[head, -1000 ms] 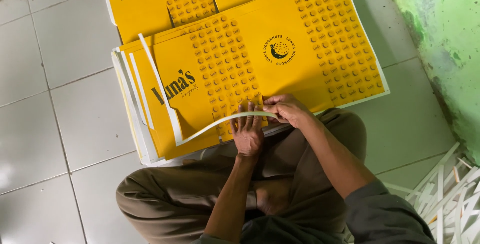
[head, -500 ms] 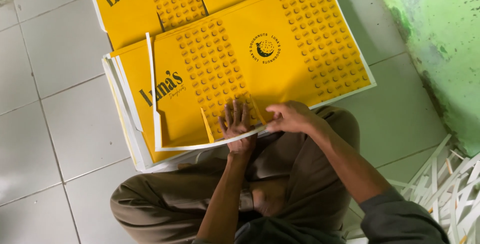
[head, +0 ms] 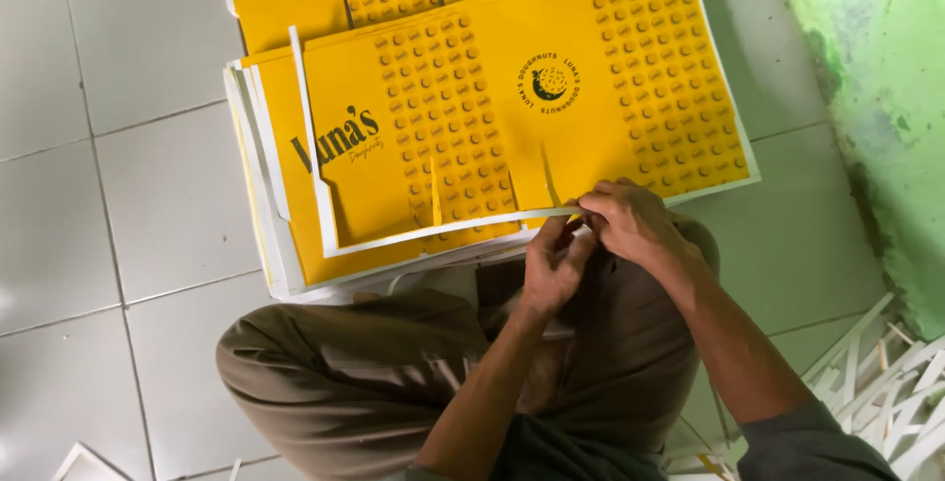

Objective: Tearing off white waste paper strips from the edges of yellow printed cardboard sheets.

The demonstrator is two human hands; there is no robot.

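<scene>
The white waste strip runs along the near edge of the top yellow printed sheet on the stack. My right hand pinches its end; my left hand grips just beside. Pulling unevenly could, I judge, tear into the print or drag the sheet askew.

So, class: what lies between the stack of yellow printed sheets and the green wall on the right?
In the head view, only bare white floor tiles separate the stack of yellow printed sheets from the green wall. The white strips lie lower down, not in that stretch.
</scene>
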